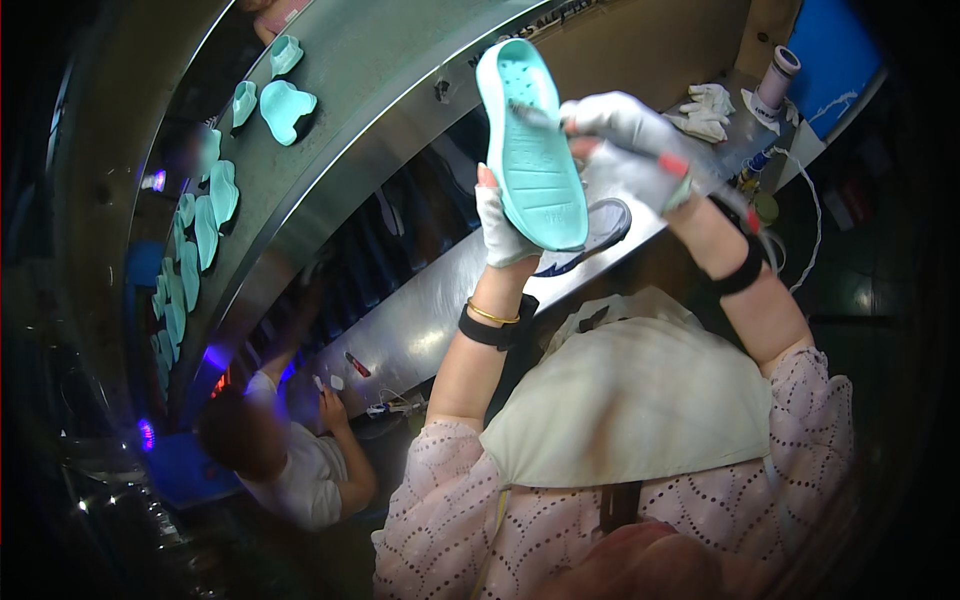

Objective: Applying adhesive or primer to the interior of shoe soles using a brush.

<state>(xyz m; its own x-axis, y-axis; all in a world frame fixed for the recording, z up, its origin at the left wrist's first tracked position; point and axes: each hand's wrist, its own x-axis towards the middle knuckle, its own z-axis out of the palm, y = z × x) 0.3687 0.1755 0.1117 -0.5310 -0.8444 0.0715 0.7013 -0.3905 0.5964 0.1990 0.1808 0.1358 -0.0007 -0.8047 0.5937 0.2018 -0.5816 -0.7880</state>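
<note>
A teal shoe sole (540, 170) stands raised and tilted in front of me, its inner side with small holes and grooves facing me. My left hand (500, 225), in a white fingerless glove, is closed around its lower left edge. Gloved in white as well, my right hand (625, 135) is closed on a slim tool (535, 116) whose dark tip meets the sole's inside near the holes. Motion blurs the hand and the tool's reddish rear part, so the tool's kind is unclear. Behind the held sole, a grey and dark-blue sole (605, 225) lies on the metal bench (420, 320).
Several teal soles (206, 230) lie along the curved conveyor (350, 60) on the left. White gloves (708, 108), a cup-shaped flask (776, 76) and a cable (818, 200) are at the right. A small red tool (356, 364) lies near a co-worker (300, 460) at lower left.
</note>
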